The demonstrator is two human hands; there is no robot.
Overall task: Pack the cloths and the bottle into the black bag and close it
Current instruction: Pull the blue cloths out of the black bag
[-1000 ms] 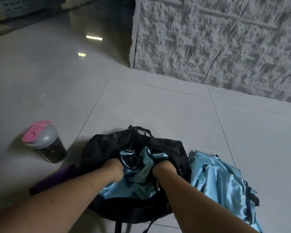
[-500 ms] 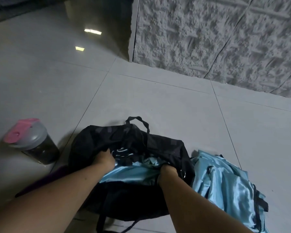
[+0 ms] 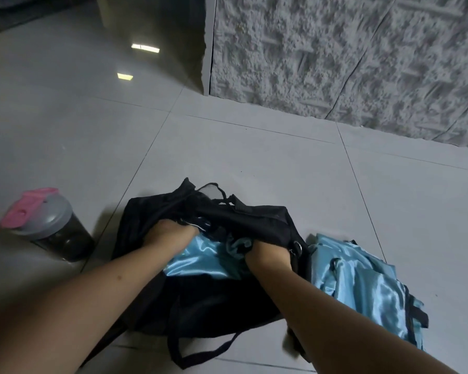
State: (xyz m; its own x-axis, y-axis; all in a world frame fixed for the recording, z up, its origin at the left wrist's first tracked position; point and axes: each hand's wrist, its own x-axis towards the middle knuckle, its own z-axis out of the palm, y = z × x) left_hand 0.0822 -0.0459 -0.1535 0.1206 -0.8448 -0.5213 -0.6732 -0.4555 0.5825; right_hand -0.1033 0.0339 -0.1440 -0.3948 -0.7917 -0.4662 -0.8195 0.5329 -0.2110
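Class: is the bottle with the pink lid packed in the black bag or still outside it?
Outside: the bottle stands on the floor left of the bag.

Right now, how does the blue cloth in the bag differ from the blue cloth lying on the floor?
The blue cloth in the bag sits in the mouth of the black bag, with the left hand and right hand pressed into it; the blue cloth on the floor lies outside, right of the bag, untouched. The first is mostly hidden, the second spread out. Both are shiny light blue with black trim.
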